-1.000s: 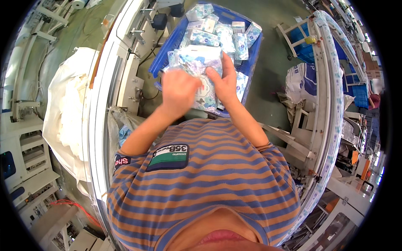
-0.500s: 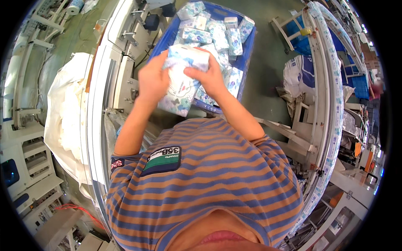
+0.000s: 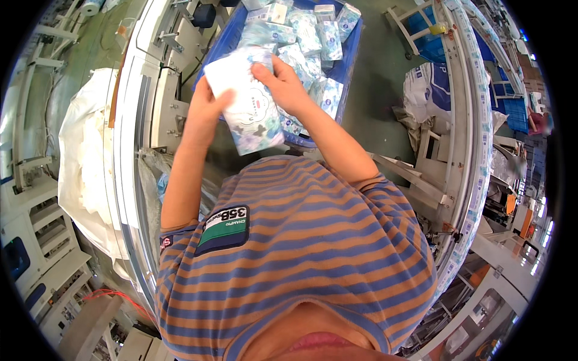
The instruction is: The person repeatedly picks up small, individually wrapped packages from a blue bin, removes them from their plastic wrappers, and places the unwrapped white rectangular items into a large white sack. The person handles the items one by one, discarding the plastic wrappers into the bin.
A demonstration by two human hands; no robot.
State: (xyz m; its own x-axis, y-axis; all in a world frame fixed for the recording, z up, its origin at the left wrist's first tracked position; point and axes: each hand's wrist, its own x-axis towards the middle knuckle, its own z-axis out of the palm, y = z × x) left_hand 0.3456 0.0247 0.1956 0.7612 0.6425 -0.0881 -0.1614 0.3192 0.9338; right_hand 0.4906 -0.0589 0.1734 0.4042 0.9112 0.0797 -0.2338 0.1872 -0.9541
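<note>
Between my two hands is a soft tissue pack (image 3: 256, 123) printed white with blue and grey flowers, tilted in front of my chest. My left hand (image 3: 206, 107) grips its left edge, thumb over the face, slightly blurred. On the other side my right hand (image 3: 284, 89) closes on the upper right part, thumb on top and fingers mostly hidden beneath. The pack's upper left area is bright white and smeared, so its detail is unclear. Behind it, a blue crate (image 3: 354, 67) holds a jumble of similar flowered tissue packs (image 3: 329, 41).
White machine panels (image 3: 164, 114) run close along my left, with a large white bag (image 3: 90, 162) beyond them. To the right a long curved conveyor (image 3: 480, 126) carries a flowered strip. A white and blue sack (image 3: 426, 90) lies on the floor beside it.
The tissue pack has turned and shifted left, and my left hand has moved left and slightly down with it. The crate appears higher in the view.
</note>
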